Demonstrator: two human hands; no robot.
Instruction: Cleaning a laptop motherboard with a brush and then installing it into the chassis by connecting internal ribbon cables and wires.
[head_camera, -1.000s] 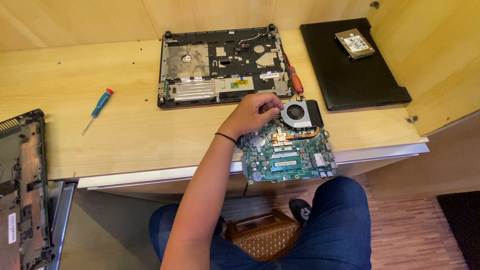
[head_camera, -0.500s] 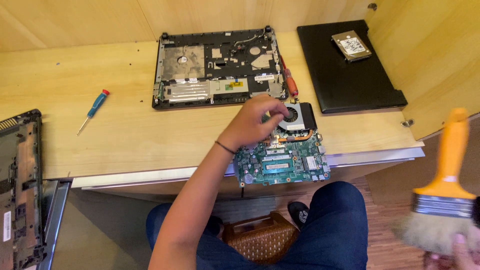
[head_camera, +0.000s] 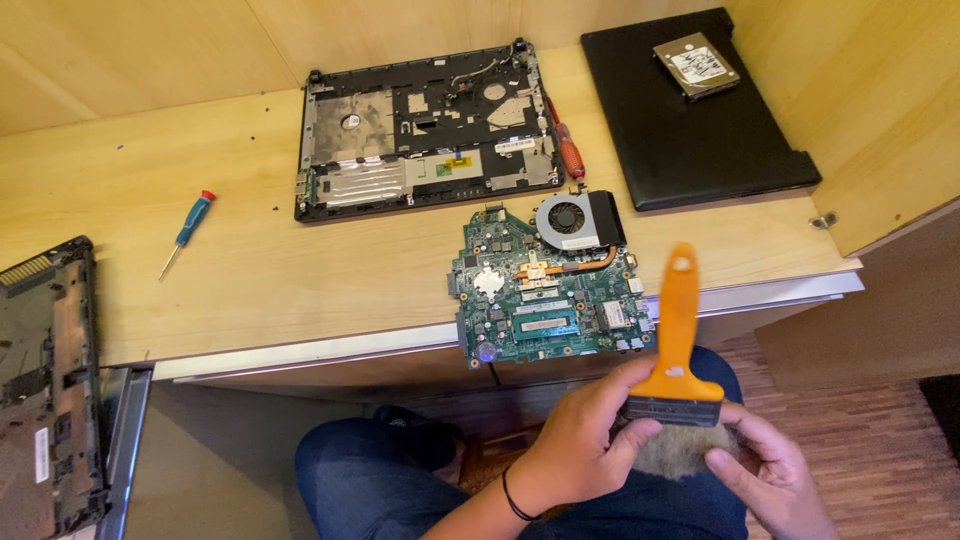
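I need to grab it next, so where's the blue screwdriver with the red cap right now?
In the head view the blue screwdriver lies on the wooden desk at the left, between the black laptop base and the dark panel at the left edge.

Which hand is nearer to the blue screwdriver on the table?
Left. The left hand is below and right of the blue screwdriver; the right hand is farther right, across the brush.

I have one view only, from the head camera, looking steeply down and forward over my lap onto the wooden desk (head_camera: 250, 270). The desk's near edge runs across mid-frame; its far side meets the wall at the top. Both hands sit close, bottom right. No second view overlaps it.
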